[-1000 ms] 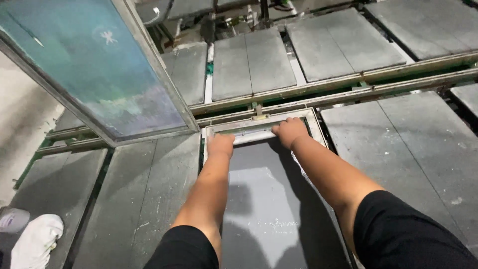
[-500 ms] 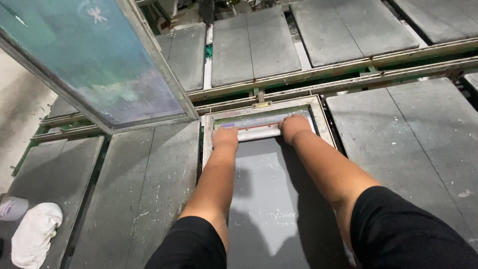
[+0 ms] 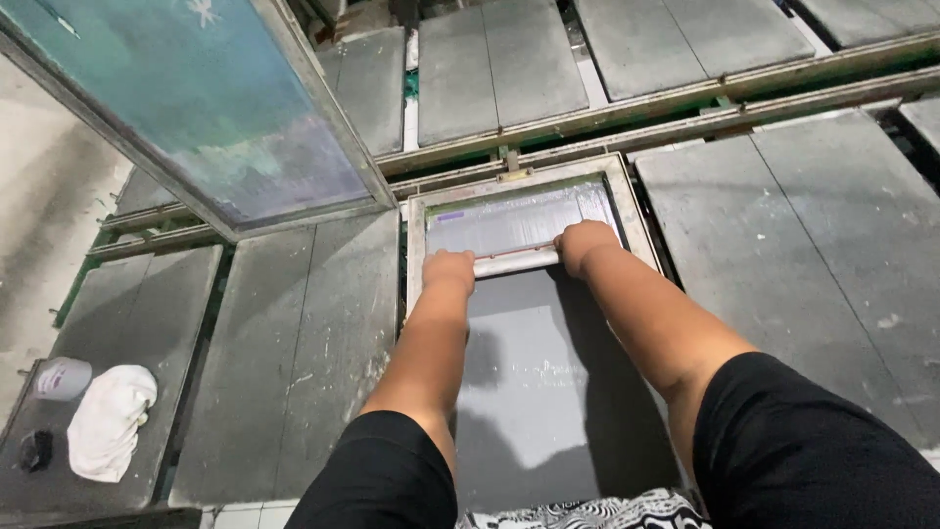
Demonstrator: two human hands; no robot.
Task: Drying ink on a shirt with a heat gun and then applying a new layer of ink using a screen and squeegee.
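Observation:
My left hand point(image 3: 449, 271) and my right hand point(image 3: 584, 245) both grip a long pale squeegee bar point(image 3: 516, 261) lying crosswise on a framed printing screen point(image 3: 416, 235). The bar sits in the far part of the screen. Beyond it the mesh shows a streaked light grey film point(image 3: 519, 219); on my side the mesh is dark grey point(image 3: 539, 372). Both forearms reach out from black sleeves.
A second framed screen point(image 3: 196, 108) with a blue-green mesh is tilted up at the left. Grey flat panels point(image 3: 294, 343) lie all around on metal rails point(image 3: 685, 108). At lower left sit a white cloth point(image 3: 113, 431) and a small white container point(image 3: 63, 378).
Both hands have drawn the squeegee bar a little toward me along the screen, leaving more streaked film exposed behind it. The camera has tilted slightly.

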